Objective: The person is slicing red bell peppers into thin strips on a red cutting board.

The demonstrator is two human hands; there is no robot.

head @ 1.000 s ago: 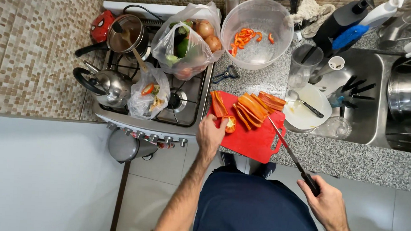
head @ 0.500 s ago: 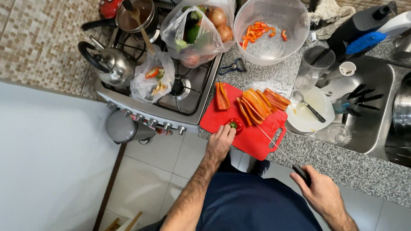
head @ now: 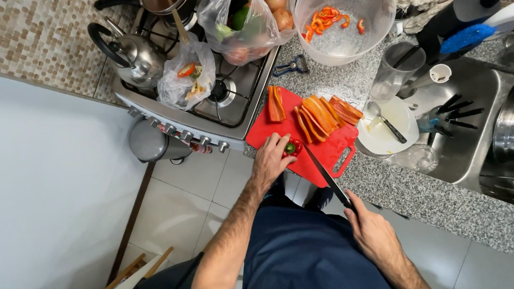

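Observation:
My left hand (head: 269,160) presses on a red pepper piece with a green stem (head: 291,147) at the near edge of a red cutting board (head: 325,155). My right hand (head: 371,229) grips the black handle of a long kitchen knife (head: 324,175), whose tip lies beside the pepper piece. Several orange-red pepper slices (head: 320,114) lie in a row on the far part of the board, with one more slice (head: 276,103) to their left.
A clear bowl (head: 342,25) with cut pepper stands behind the board. A gas stove (head: 227,103) at left carries a kettle (head: 136,55), a pot and plastic bags of vegetables (head: 241,21). A white plate (head: 389,129) and the sink (head: 468,129) are at right.
The view has moved closer to the counter. My left hand stays on the pepper piece at the board's near edge. The knife has come in from the right, tip now by the pepper.

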